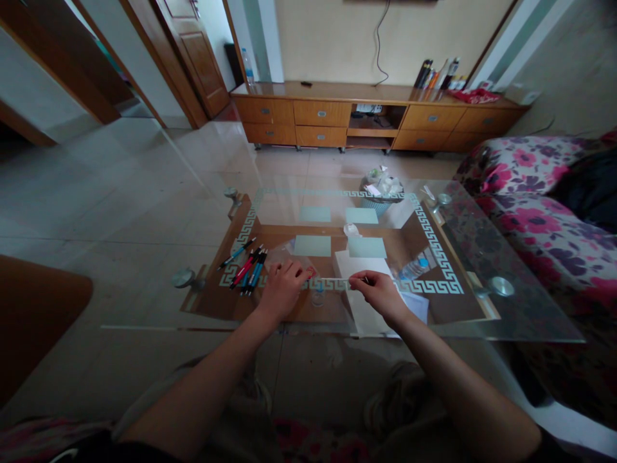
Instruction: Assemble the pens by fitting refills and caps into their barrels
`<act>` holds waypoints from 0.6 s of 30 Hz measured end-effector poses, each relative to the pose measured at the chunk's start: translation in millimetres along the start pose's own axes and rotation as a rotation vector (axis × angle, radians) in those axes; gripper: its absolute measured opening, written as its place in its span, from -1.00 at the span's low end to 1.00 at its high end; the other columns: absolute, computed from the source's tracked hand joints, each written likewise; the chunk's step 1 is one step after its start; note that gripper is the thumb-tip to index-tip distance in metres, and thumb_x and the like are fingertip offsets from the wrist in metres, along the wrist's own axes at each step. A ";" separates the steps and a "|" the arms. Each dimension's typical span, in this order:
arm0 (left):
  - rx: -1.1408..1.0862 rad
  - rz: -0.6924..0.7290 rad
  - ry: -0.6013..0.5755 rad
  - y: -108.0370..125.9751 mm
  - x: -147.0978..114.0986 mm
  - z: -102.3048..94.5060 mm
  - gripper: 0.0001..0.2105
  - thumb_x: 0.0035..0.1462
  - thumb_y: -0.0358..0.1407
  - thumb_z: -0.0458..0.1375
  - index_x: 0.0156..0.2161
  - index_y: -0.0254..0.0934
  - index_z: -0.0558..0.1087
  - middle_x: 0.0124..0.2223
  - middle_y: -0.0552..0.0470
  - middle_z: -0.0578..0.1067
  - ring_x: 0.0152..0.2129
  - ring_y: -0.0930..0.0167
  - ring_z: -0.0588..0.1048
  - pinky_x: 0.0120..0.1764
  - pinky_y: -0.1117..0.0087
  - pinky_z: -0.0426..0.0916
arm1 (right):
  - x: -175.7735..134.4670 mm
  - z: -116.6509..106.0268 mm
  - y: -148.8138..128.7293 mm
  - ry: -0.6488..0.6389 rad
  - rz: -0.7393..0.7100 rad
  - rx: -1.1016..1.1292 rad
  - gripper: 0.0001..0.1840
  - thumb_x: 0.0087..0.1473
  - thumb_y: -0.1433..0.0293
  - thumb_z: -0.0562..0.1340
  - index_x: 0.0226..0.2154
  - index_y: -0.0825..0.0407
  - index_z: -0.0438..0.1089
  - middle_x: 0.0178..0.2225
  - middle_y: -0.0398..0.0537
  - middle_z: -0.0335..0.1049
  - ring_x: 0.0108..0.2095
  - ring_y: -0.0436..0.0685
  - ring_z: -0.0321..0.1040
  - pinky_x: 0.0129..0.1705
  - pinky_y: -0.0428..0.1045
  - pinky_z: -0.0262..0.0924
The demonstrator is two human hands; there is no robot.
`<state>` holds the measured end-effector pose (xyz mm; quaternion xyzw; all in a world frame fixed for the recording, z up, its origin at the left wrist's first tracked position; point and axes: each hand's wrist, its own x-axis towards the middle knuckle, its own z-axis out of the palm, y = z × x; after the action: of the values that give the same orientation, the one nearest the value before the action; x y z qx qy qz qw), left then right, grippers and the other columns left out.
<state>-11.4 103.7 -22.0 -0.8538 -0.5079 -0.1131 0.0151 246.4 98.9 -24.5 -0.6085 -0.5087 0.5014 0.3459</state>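
My left hand [285, 283] is over the near part of the glass table [530, 315], its fingers curled and close together. A small red patch shows at its fingertips; whether the hand grips it I cannot make out. Behind these fingers lies a clear plastic bag [282, 253]. My right hand [378, 292] is held in a pinch above a white sheet of paper [364, 315], with something small and dark at its fingertips. Left of my left hand lies a pile of pens [250, 270] in blue, red and black. A single blue pen [236, 253] rests beside the pile.
A plastic bottle [413, 269] shows to the right of my right hand. Past the table stands a waste basket [378, 204] filled with bags. A long wooden cabinet [321, 114] runs along the wall, and a flowered sofa [535, 215] flanks the right side.
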 end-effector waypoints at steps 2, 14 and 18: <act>0.012 0.046 -0.003 -0.3 0.9 -0.2 -0.78 0.25 -0.44 0.03 -0.15 -0.19 0.50 -0.20 -0.10 0.43 -0.15 0.21 0.35 -0.07 0.13 0.19 | -0.6 0.2 -0.6 -0.003 -0.003 -0.006 -0.65 -0.03 0.15 0.30 -0.33 0.10 0.55 -0.43 -0.04 0.49 -0.51 -0.01 0.20 -0.49 -0.08 0.05; -0.052 -0.037 0.067 -4.2 2.1 1.5 -0.76 0.24 -0.44 0.05 -0.08 -0.18 0.51 -0.12 -0.10 0.44 -0.12 0.20 0.36 -0.05 0.15 0.25 | 0.1 1.2 1.3 -0.001 -0.018 0.004 -0.66 -0.03 0.15 0.29 -0.34 0.10 0.55 -0.44 -0.05 0.49 -0.52 -0.01 0.20 -0.48 -0.08 0.06; -0.157 -0.147 0.036 -6.3 2.3 7.3 -0.68 0.22 -0.48 0.04 0.00 -0.17 0.49 -0.13 -0.07 0.46 -0.18 0.25 0.41 -0.11 0.21 0.29 | 0.1 0.7 1.3 0.004 -0.022 0.000 -0.66 -0.02 0.15 0.30 -0.34 0.11 0.54 -0.45 -0.06 0.48 -0.52 -0.02 0.18 -0.48 -0.08 0.04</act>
<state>-14.6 109.7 -29.2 -0.8107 -0.5582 -0.1686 -0.0513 246.1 98.6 -25.9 -0.6038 -0.5145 0.4964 0.3525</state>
